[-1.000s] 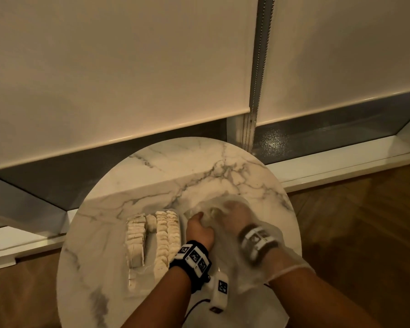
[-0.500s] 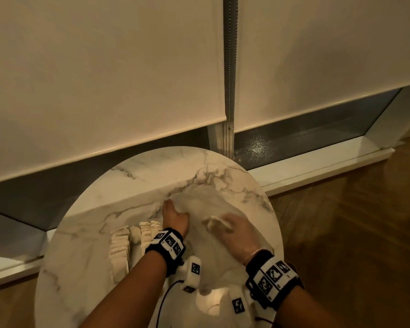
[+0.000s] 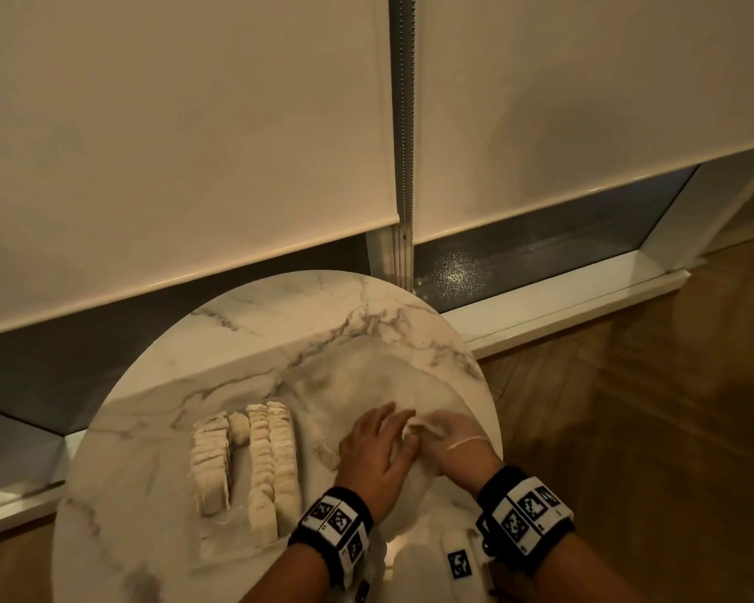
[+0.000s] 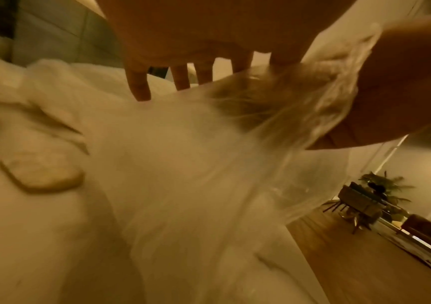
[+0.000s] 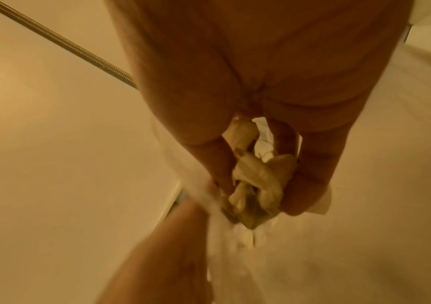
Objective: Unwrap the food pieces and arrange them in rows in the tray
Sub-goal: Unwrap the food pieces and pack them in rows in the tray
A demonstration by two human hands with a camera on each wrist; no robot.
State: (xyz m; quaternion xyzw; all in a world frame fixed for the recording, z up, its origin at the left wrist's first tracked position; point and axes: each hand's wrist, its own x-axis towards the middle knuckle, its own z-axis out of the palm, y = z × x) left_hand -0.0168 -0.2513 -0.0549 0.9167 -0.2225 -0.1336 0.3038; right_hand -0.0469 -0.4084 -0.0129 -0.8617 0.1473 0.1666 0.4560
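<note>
**Both hands meeting at the bag on the marble table**

The left hand (image 3: 377,450) is lying over the near edge of a clear plastic bag (image 3: 366,380) on the round table (image 3: 149,420), its fingers (image 4: 137,86) reaching forward and loosely spread, tips touching the film. Whether the thumb is pinching the plastic cannot be told from these views.

The right hand (image 3: 453,435), at 3 o'clock from the left and touching it at the fingertips, is wearing a thin clear glove with a rolled cuff at the wrist. It is pinching a crumpled pale wrapped piece (image 5: 258,181) between thumb and fingers; in the head view the same piece (image 3: 418,426) is showing as a small whitish lump between the two hands. The right wrist view is blurred, so how far the wrapping is open cannot be told.

The tray (image 3: 218,546) is sitting at 9 o'clock from the hands, just beside the bag. It is holding pale food slices (image 3: 260,459) standing on edge in rows that are running from 12 to 6 o'clock: two long rows on the right side touching each other, one on the left, and a short stub between them at the far end.

Black wrist bands with square markers are sitting on both wrists.
</note>
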